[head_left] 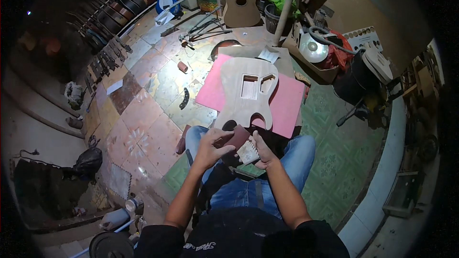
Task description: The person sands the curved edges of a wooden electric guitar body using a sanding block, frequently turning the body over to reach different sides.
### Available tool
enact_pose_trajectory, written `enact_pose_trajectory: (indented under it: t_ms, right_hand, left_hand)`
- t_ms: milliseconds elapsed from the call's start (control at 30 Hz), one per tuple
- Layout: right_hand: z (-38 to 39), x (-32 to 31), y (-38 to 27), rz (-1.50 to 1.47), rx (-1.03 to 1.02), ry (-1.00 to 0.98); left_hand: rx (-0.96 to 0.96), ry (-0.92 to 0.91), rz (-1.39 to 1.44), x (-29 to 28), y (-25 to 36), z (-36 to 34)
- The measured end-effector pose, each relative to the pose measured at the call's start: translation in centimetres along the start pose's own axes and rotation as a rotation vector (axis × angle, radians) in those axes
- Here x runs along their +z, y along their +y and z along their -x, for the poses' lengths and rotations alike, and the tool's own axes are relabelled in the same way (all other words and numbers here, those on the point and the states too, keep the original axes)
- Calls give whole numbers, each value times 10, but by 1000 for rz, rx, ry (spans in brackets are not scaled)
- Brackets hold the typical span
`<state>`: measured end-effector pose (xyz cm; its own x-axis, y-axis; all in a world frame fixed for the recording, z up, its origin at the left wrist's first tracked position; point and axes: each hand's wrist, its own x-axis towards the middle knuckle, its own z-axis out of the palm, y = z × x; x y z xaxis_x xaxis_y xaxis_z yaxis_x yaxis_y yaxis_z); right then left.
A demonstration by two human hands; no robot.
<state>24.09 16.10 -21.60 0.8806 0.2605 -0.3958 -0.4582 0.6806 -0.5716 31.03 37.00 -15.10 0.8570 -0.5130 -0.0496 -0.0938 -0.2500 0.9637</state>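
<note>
Sandpaper sheet — reddish-brown, slightly curved.

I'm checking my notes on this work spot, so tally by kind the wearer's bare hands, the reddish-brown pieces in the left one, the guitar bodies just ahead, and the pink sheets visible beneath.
Bare hands, left hand and right hand: 2
Reddish-brown piece: 1
Pale guitar body: 1
Pink sheet: 1
Total: 5

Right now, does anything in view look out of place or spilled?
Slightly: a dark curved piece and a reddish-brown roll lie loose on the floor tiles, apart from the guitar body on its pink sheet, as if dropped. No spill stands out.
</note>
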Motion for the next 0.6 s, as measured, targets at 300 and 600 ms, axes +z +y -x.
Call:
enact_pose_trajectory:
  t_ms: [300, 600]
  right_hand:
    - [14, -17, 19, 17, 164, 1]
    - [-9, -42, 17, -31, 298, 111]
  left_hand:
    - [101, -165, -177, 7, -12, -2]
    - [106, -353, -151, 16, -46, -49]
